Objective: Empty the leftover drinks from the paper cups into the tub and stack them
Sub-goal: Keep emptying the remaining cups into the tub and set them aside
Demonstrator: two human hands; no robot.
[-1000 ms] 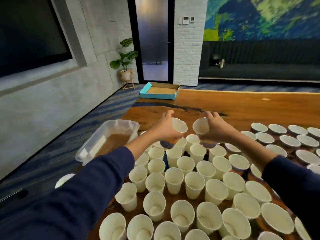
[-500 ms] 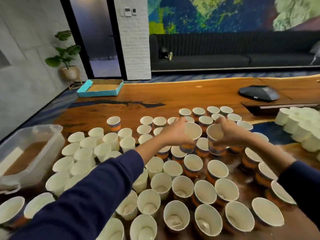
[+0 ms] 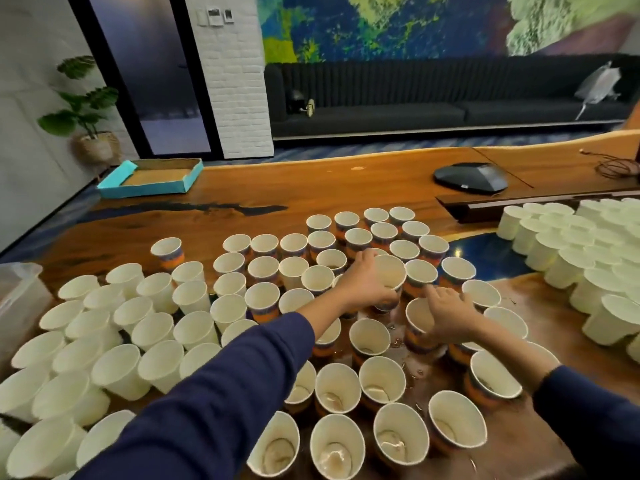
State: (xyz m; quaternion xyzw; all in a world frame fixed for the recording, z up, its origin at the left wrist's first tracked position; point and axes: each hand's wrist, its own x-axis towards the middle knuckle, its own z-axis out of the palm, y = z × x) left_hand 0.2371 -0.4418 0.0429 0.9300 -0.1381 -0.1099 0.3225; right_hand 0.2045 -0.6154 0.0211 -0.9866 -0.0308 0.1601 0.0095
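My left hand grips a tilted paper cup; my right hand wraps another standing on the wet surface. They look light and crushable, so I'd hold mid-wall, gently.

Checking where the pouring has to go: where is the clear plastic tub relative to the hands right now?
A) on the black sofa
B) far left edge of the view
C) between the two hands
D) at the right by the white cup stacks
B: the tub sits at the far left edge, well away from the left hand and right hand among the cups.
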